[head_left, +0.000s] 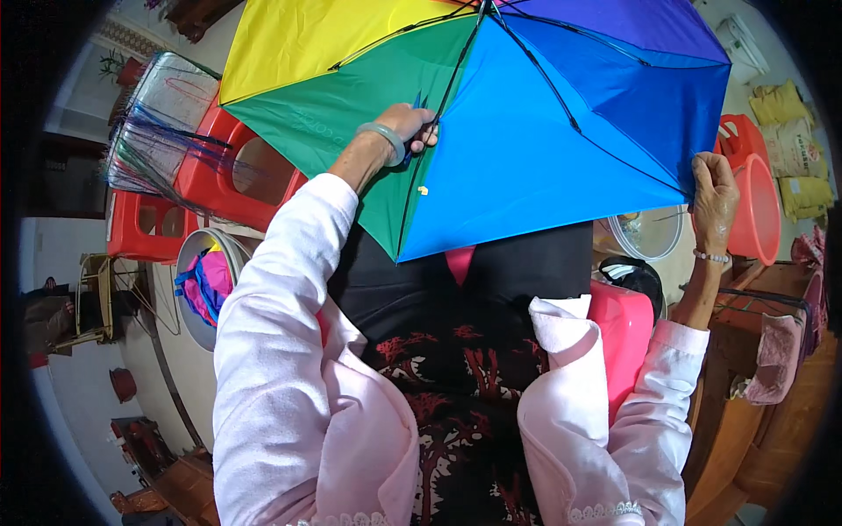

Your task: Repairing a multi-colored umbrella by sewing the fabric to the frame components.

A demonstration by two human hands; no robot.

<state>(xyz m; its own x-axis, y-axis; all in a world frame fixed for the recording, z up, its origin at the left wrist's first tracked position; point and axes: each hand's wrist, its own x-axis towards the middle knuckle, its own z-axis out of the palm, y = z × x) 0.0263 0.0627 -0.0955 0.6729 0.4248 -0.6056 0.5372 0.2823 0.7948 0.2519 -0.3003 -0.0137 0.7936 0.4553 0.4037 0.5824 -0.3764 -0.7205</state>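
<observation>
An open umbrella (517, 167) with yellow, green, light blue, dark blue and purple panels spreads over my lap, its black ribs facing me. My left hand (405, 130), with a pale bangle on the wrist, is closed beside the rib between the green and light blue panels. Held in it is a small dark blue tool with pointed tips (418, 102), probably scissors; its handle is mostly hidden. At the right, my right hand (715, 186) pinches the canopy's corner at a rib's end. A small yellowish speck (423, 190) lies on the light blue panel near the rib.
Red plastic stools (237, 175) stand at the left, one under a silvery box (167, 114) with dark strands. Below them a bucket (186, 272) holds colourful cloth. Right are a white basin (653, 237), a red tub (761, 210), yellow sacks (805, 197) and a wooden bench (737, 430).
</observation>
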